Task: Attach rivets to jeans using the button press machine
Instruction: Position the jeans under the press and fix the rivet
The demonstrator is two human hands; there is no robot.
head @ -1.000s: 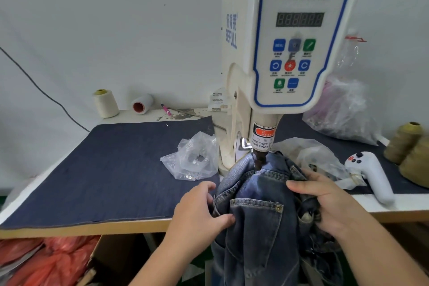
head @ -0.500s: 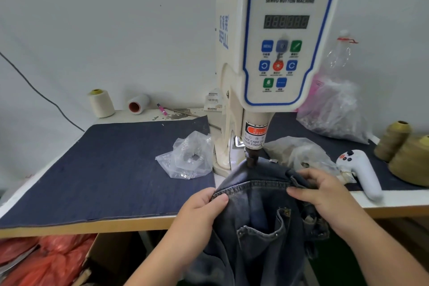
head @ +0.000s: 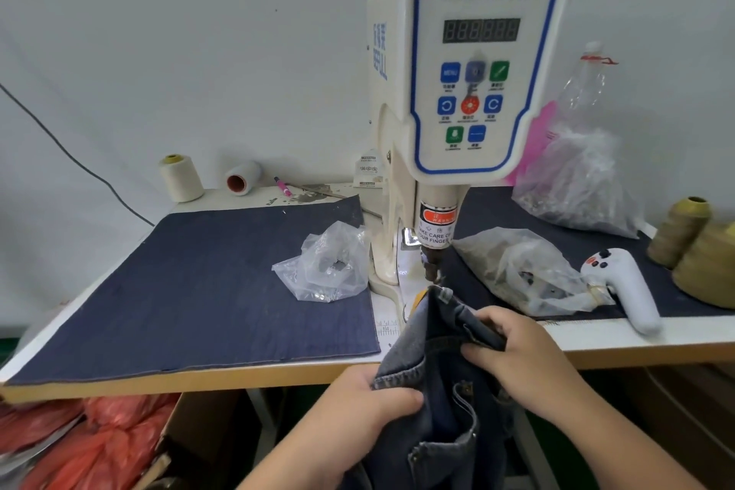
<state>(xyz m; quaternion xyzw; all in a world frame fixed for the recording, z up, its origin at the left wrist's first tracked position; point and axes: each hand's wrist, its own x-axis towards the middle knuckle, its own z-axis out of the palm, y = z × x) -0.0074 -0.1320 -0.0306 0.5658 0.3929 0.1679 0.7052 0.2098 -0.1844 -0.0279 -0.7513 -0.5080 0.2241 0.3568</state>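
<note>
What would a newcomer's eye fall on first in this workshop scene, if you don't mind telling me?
Most likely the tall white servo button machine at centre, its blue-edged panel of coloured buttons looming over the table. Just below its punch, the left hand and right hand grip bunched blue jeans at the table's front edge. A dark denim sheet covers the table's left half, with a crumpled clear plastic bag lying on it.

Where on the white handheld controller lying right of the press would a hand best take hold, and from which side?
Grip the white controller round its long plain handle, the end pointing toward the table's front edge. Come from above and the front: it lies flat, its buttoned head points back toward the clear plastic bag touching it, and thread cones crowd its right.
</note>
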